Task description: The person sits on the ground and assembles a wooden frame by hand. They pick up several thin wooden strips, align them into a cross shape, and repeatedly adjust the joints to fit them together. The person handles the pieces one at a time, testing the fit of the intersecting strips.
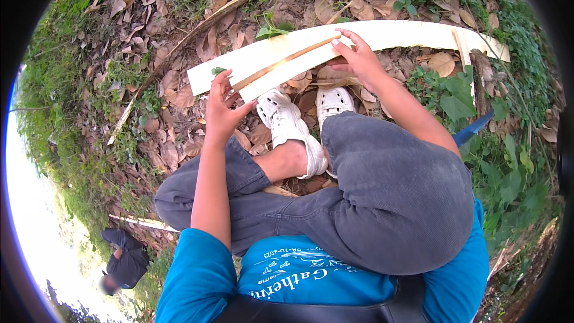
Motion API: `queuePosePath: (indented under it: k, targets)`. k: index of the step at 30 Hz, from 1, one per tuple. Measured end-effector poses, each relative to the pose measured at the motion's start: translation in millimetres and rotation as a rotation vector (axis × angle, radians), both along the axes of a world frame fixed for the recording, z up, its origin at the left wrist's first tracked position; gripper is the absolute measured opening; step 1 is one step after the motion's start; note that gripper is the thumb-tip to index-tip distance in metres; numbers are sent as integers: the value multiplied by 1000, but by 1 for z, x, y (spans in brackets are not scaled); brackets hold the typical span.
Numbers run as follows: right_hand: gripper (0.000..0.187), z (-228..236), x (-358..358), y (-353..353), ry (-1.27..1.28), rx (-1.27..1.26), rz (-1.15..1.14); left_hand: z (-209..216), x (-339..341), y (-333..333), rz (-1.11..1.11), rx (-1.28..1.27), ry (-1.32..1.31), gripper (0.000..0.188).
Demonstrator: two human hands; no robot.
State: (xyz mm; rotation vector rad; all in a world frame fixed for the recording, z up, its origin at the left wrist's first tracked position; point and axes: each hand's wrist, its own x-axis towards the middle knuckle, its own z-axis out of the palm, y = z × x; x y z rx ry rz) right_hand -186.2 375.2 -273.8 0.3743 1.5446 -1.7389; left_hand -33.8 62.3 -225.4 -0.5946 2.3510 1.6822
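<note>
A short pale wooden board (pixel 287 69) with a brown strip along its far edge lies slantwise in front of my shoes. My left hand (pixel 223 107) is at its left end, thumb on the near side and fingers on the far side. At the right end, my right hand (pixel 361 64) pinches the board between thumb and forefinger. Behind it, partly covered, a long pale plank (pixel 412 33) stretches across the ground. Whether the short board rests on this plank or is held just above it, I cannot tell.
A thin weathered wood strip (pixel 179 45) lies at the left among dry leaves. At the right are an upright pale stick (pixel 462 48) and a blue object (pixel 473 129). White clogs (pixel 287 119) are on my feet. Another person (pixel 127 257) is at the far lower left.
</note>
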Motion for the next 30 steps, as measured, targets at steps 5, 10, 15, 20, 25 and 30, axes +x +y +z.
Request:
queuePosePath:
  k: [5, 10, 15, 20, 25, 30]
  targets:
    - [58, -3, 5, 17, 80, 54, 11, 16, 13, 18, -199, -293, 115, 88]
    - [49, -6, 13, 48, 47, 54, -8, -10, 21, 10, -302, -458, 310, 53]
    - [38, -10, 6, 127, 123, 136, -283, 15, 18, 20, -147, -453, 234, 34]
    - [41, -10, -6, 200, 211, 197, -480, 7, 7, 12, -109, -506, 519, 44]
    - [50, -28, -11, 204, 153, 259, -528, -56, 3, -8, -374, -643, 340, 46]
    - [50, -53, -10, 208, 150, 328, -644, -55, -7, -11, -525, -752, 268, 57]
